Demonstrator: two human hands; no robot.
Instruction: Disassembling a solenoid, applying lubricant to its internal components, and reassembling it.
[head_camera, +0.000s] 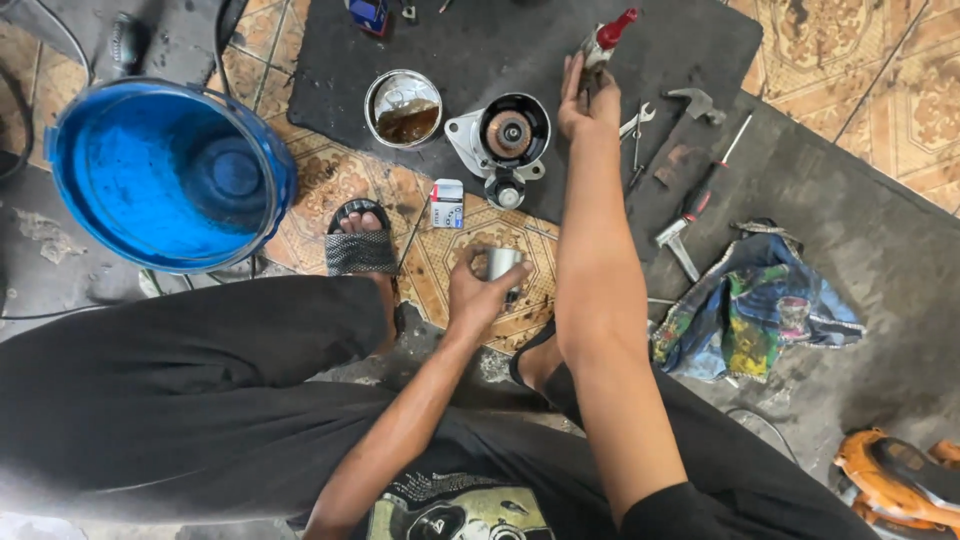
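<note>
Right, two hands at work over the tiled floor. Left hand is low, near the person's knees, fingers wrapped around one small metal cylinder, holding it just above the tiles. Right hand is stretched far out over the dark mat, fingers closed about one small tool with a red tip, which pokes up past the fingertips.

Count the mat: one round motor housing with a copper-coloured part showing inside, lying just left of the right hand; one open tin with brown stuff in it, beside the housing. To the right of the hand, one wrench, one hammer, one red-handled screwdriver.

One small white and blue box lies on the tiles between the housing and the left hand. One sandalled foot sits beside it. One big blue bucket stands at the left, well apart from both hands. One colourful crumpled rag lies at the right, and one orange machine shows in the bottom corner.
</note>
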